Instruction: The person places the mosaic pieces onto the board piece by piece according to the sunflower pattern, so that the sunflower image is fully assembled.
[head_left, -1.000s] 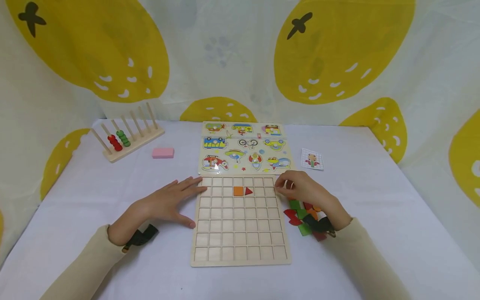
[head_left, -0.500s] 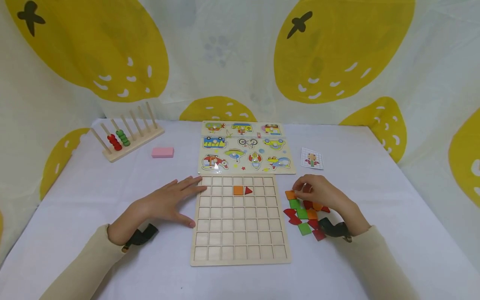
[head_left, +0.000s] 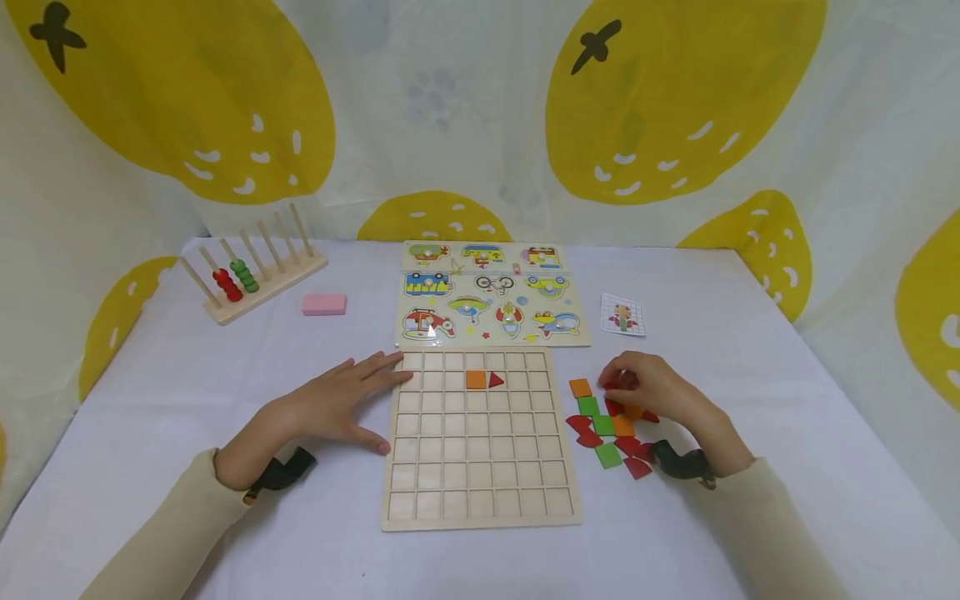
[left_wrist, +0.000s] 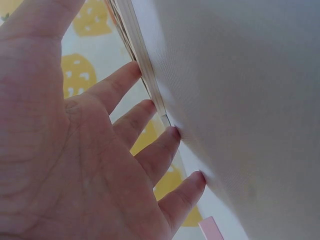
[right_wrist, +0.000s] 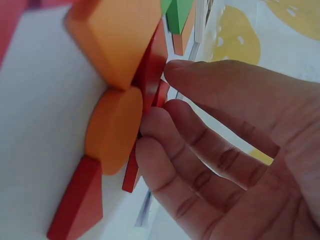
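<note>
My left hand (head_left: 333, 408) lies spread at the left edge of a wooden grid board (head_left: 480, 523), its fingertips along the rim in the left wrist view. On the board sit an orange square tile (head_left: 476, 380) and, to its right, a red triangle tile (head_left: 496, 380). My right hand (head_left: 648, 385) is over the far part of a pile of loose tiles right of the board. In the right wrist view its thumb and fingers stand apart, fingertips close by a small red tile (right_wrist: 161, 94). An orange round tile (right_wrist: 112, 132) is beside the fingers.
Green square tiles (head_left: 609, 456) and several red ones lie nearer me. Behind the board is a vehicle peg puzzle (head_left: 517, 290). A pattern card (head_left: 622, 315) lies right, a pink block (head_left: 324, 305) left. A peg rack with beads (head_left: 273, 286) stands back left.
My right hand has moved rightward from the board's right edge, past an orange square tile that now shows uncovered, to red tiles in the pile. My left hand has stayed still.
</note>
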